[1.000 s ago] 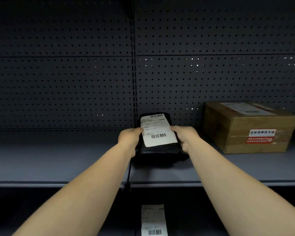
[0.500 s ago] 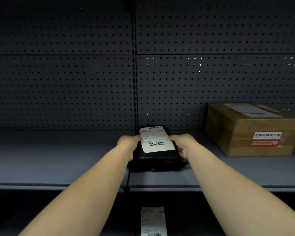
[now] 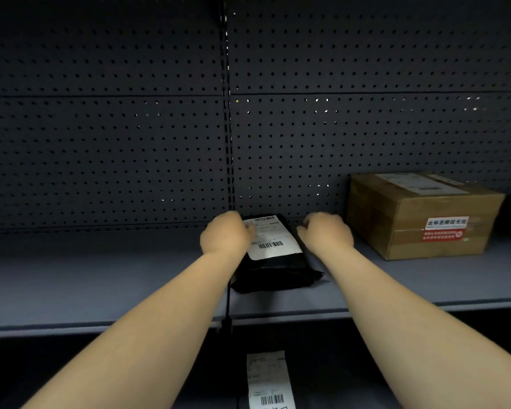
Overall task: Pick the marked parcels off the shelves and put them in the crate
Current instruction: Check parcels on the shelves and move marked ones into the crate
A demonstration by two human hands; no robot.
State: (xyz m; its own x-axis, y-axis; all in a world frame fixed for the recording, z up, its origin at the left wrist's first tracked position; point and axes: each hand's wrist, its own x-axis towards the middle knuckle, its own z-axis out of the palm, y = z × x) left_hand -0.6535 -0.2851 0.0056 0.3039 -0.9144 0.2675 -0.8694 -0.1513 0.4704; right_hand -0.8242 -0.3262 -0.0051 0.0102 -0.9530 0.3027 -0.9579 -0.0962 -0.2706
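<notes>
- Black parcel [image 3: 273, 262] lies on the shelf [image 3: 101, 278], cardboard box [image 3: 419, 215] apart.
- Left hand [image 3: 225, 235] fingers rest on its label; right hand [image 3: 328, 233] has let go, fingers loosely curled.

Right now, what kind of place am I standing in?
Probably a parcel storeroom or pickup depot: grey metal shelving with a pegboard back, a black mailer bag bearing a barcode label, and a taped cardboard box.

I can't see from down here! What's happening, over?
Left hand on the black parcel, right hand beside it. Parcel lies on the shelf. Cardboard box off right, clear.
</notes>
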